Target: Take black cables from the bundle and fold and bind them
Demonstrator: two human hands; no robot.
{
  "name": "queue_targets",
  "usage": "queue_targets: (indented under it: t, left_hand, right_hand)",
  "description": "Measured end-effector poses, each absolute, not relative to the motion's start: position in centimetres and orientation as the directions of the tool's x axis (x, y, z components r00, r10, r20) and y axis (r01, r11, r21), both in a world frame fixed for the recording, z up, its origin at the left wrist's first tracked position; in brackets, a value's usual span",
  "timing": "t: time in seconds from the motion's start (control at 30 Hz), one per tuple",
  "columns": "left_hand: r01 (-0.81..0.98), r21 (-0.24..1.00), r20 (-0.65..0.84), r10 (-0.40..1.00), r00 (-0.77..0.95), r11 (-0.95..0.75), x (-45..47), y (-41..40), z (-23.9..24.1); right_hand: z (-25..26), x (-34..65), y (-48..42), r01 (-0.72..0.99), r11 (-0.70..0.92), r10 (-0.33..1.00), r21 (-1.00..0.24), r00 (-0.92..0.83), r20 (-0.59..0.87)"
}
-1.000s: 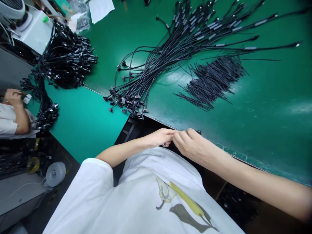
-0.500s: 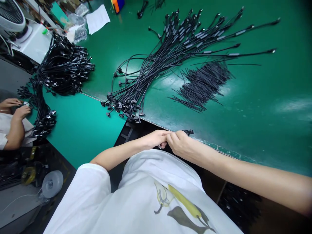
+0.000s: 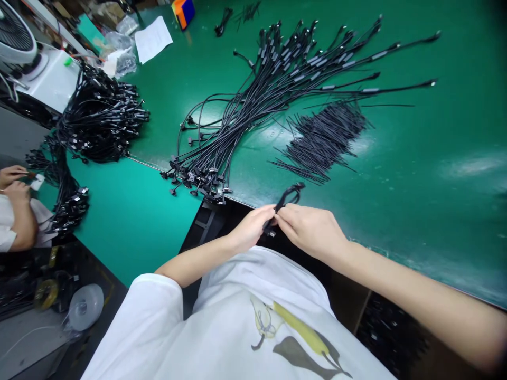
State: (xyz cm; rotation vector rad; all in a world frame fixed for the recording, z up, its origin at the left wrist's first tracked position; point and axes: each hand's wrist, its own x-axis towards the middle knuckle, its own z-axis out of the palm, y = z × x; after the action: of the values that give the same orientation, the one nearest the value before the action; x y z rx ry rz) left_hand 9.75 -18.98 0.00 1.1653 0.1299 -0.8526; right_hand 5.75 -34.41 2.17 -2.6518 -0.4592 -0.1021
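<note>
A folded black cable [image 3: 292, 193] stands up between my two hands at the table's front edge, looped at the top with a plug end hanging below. My left hand [image 3: 253, 226] is closed around its lower part. My right hand [image 3: 311, 228] is pinched against the middle of the bundle from the right; what its fingertips grip is hidden. Beyond my hands lies a fan of loose black cables [image 3: 245, 113] with connectors at both ends. Right of these sits a heap of short thin black ties [image 3: 325, 140].
A large cable pile [image 3: 105, 119] lies on the left near a fan [image 3: 16, 34]. White paper [image 3: 153, 39] and an orange-and-blue object [image 3: 182, 13] are at the back. A co-worker's hands [image 3: 18, 182] are at far left. More cables [image 3: 390, 330] lie below the table, right.
My hands have tilted the folded cable upright, so its loop now shows above my fingers. My right hand's wrist has bent and lifted. The view has shifted slightly.
</note>
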Motion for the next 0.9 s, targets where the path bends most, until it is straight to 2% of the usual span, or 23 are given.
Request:
queue_targets:
  t: [0.07, 0.13, 0.2, 0.27, 0.33, 0.37, 0.4, 0.47, 0.53, 0.57, 0.67, 0.77, 0.83, 0.9]
  left_hand:
    - [0.554, 0.800, -0.391, -0.499, 0.773, 0.232, 10.3, -19.0, 0.1]
    - [0.413, 0.889, -0.259, -0.529, 0.808, 0.196, 10.8, -18.7, 0.6]
    - [0.199, 0.979, -0.138, -0.598, 0.790, 0.038, 11.1, -18.2, 1.3]
    - [-0.057, 0.991, -0.044, -0.694, 0.718, -0.122, 11.1, -17.9, 1.6]
    - [-0.227, 0.950, -0.024, -0.771, 0.636, -0.216, 11.0, -17.9, 1.6]
    - [-0.244, 0.938, -0.048, -0.790, 0.612, -0.246, 11.0, -18.0, 1.5]
    - [-0.222, 0.939, -0.084, -0.801, 0.593, -0.263, 11.0, -18.1, 1.4]
    - [-0.103, 0.960, -0.151, -0.792, 0.592, -0.260, 11.5, -18.4, 1.6]
    - [0.014, 0.980, -0.163, -0.755, 0.635, -0.199, 12.0, -18.4, 2.3]
    - [0.031, 0.986, -0.143, -0.739, 0.658, -0.163, 12.2, -18.3, 2.8]
    - [-0.085, 0.987, -0.054, -0.778, 0.626, -0.137, 12.2, -18.0, 4.1]
    - [-0.181, 0.957, -0.106, -0.857, 0.504, -0.225, 11.2, -18.9, 4.1]
    - [-0.112, 0.953, -0.191, -0.844, 0.501, -0.282, 10.6, -19.9, 3.0]
    - [0.053, 0.954, -0.274, -0.782, 0.560, -0.296, 10.5, -20.7, 1.5]
  right_hand:
    - [1.4, 5.6, -34.2, 0.179, -0.718, 0.121, -0.673, 0.984, 0.133]
    - [0.8, 5.4, -34.2, 0.012, -0.459, 0.030, -0.889, 1.000, -0.002]
    - [0.4, 5.5, -34.9, -0.143, -0.216, 0.036, -0.966, 0.987, -0.154]
    - [0.5, 5.5, -35.9, -0.220, -0.106, 0.031, -0.970, 0.974, -0.224]
    - [1.3, 5.2, -36.8, -0.184, -0.125, -0.030, -0.975, 0.983, -0.182]
    - [1.8, 4.9, -36.9, -0.122, -0.173, -0.038, -0.977, 0.992, -0.117]
    - [2.3, 4.6, -36.9, -0.038, -0.233, -0.011, -0.972, 0.999, -0.037]
    - [2.9, 3.9, -36.4, 0.127, -0.350, 0.132, -0.928, 0.988, 0.085]
    - [2.9, 3.7, -35.8, 0.191, -0.442, 0.264, -0.876, 0.961, 0.076]
    - [2.7, 3.9, -35.8, 0.169, -0.480, 0.272, -0.861, 0.962, 0.037]
    - [2.2, 4.7, -36.9, -0.005, -0.493, 0.102, -0.870, 0.993, -0.063]
    - [2.5, 5.1, -38.0, -0.048, -0.419, -0.046, -0.907, 0.998, -0.032]
    - [2.9, 4.7, -38.0, 0.020, -0.448, -0.005, -0.894, 1.000, 0.025]
    - [3.1, 4.1, -37.5, 0.082, -0.493, 0.067, -0.866, 0.996, 0.056]
